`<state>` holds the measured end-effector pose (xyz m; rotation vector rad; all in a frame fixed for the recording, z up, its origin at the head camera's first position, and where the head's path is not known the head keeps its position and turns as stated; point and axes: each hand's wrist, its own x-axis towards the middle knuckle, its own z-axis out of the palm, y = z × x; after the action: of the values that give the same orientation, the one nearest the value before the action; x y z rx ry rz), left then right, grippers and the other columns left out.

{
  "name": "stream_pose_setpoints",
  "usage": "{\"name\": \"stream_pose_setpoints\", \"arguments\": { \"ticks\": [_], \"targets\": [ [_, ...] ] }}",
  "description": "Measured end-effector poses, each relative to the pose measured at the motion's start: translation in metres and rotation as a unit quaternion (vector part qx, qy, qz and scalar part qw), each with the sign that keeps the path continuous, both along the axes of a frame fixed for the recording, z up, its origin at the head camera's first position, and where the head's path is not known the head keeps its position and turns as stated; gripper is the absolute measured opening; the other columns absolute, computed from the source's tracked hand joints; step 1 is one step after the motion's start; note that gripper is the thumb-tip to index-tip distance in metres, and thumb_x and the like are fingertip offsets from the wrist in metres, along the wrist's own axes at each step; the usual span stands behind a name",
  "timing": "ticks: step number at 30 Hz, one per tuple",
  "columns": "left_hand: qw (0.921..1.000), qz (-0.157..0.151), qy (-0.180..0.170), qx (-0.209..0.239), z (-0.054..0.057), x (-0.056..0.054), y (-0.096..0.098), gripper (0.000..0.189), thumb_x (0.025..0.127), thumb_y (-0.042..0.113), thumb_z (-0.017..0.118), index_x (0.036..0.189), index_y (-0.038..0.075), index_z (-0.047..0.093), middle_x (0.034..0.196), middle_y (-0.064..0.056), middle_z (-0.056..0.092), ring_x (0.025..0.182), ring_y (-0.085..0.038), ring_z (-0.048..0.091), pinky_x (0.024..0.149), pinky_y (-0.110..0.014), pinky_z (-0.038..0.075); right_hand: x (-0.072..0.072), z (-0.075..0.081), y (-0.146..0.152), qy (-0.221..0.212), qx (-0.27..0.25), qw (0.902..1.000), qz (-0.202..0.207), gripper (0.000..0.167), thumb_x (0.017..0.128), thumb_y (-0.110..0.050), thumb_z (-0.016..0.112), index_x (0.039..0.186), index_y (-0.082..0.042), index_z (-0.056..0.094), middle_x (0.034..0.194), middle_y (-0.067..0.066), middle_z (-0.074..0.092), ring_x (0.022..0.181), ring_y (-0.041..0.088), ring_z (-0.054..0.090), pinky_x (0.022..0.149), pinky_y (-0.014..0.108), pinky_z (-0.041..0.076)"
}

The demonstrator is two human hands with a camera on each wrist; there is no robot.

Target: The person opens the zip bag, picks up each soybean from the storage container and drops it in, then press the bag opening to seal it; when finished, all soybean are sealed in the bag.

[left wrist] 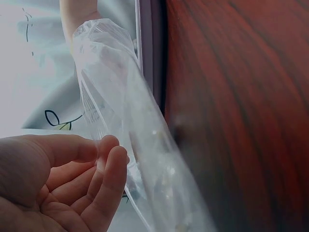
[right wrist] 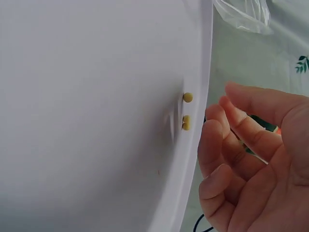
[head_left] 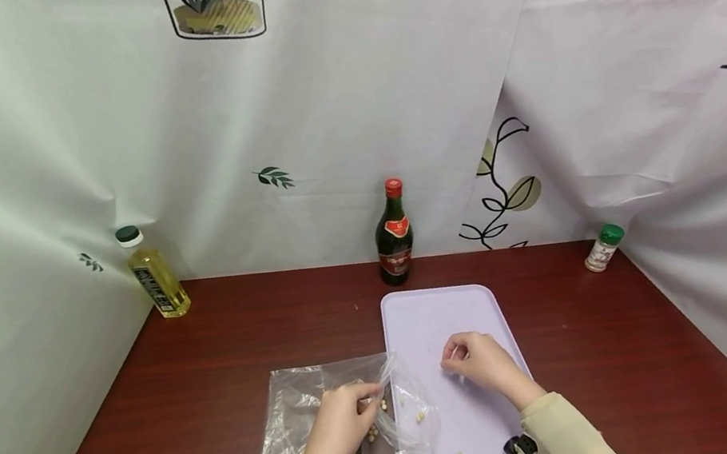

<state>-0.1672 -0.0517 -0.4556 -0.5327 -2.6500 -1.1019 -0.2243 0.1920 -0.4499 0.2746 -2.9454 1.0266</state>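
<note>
My left hand (head_left: 344, 429) pinches the edge of a clear plastic bag (head_left: 291, 398) between thumb and fingertips. Several small pale-yellow beans (head_left: 372, 432) sit inside the bag, whose mouth lies over the left side of a lilac tray (head_left: 447, 309). In the left wrist view, the raised film of the bag (left wrist: 111, 72) stands in front of the fingers. My right hand (head_left: 482, 360) hovers above the tray, fingers loosely bent and thumb close to the fingertips, with nothing visible between them. Loose beans (right wrist: 188, 97) lie near the tray's edge in the right wrist view.
Behind the tray stands a dark green bottle with a red cap (head_left: 394, 242). An oil bottle (head_left: 157, 279) is at the back left corner, a green-capped shaker (head_left: 604, 249) at the back right. A white patterned cloth (head_left: 327, 103) surrounds the dark red table (head_left: 210, 351).
</note>
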Motion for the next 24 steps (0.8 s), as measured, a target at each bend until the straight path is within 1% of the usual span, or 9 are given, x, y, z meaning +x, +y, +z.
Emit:
{"name": "stream_pose_setpoints", "arguments": {
  "ticks": [4,10,19,24],
  "targets": [
    [1.0000,0.001,-0.004,0.002,-0.0014,-0.0015,-0.0002,0.018,0.078,0.001,0.070,0.095,0.003,0.074,0.071,-0.003,0.069,0.049,0.006,0.043,0.046,-0.016,0.038,-0.0026,-0.0023,0.0007,-0.010,-0.003,0.9999,-0.003,0.014,0.076,-0.013,0.075,0.072,-0.016,0.062,0.059,-0.007,0.052,0.050,0.008,0.048,0.049,0.025,0.039],
    [1.0000,0.001,-0.003,0.002,-0.0024,-0.0021,-0.0001,0.018,0.077,0.000,0.070,0.095,0.003,0.074,0.070,-0.003,0.068,0.049,0.006,0.042,0.046,-0.016,0.038,-0.0045,-0.0064,0.0018,-0.012,-0.007,0.9999,0.010,0.013,0.076,-0.009,0.074,0.074,-0.014,0.062,0.058,-0.006,0.050,0.048,0.008,0.047,0.048,0.024,0.038],
    [1.0000,0.000,-0.003,0.002,-0.0023,-0.0023,0.0002,0.018,0.077,0.001,0.070,0.095,0.003,0.074,0.074,-0.004,0.069,0.050,0.006,0.043,0.047,-0.016,0.039,-0.0070,-0.0076,0.0027,-0.001,0.027,0.9996,0.012,0.014,0.075,-0.010,0.075,0.072,-0.014,0.062,0.057,-0.008,0.049,0.052,0.007,0.044,0.051,0.024,0.036],
    [1.0000,0.001,-0.002,-0.001,-0.0026,-0.0026,0.0004,0.018,0.078,0.001,0.070,0.095,0.003,0.074,0.076,-0.006,0.070,0.050,0.005,0.044,0.048,-0.017,0.039,-0.0082,-0.0084,0.0020,0.000,0.030,0.9993,0.020,0.015,0.073,-0.008,0.075,0.072,-0.014,0.062,0.058,-0.007,0.047,0.054,0.008,0.043,0.052,0.024,0.035]
  ]
}}
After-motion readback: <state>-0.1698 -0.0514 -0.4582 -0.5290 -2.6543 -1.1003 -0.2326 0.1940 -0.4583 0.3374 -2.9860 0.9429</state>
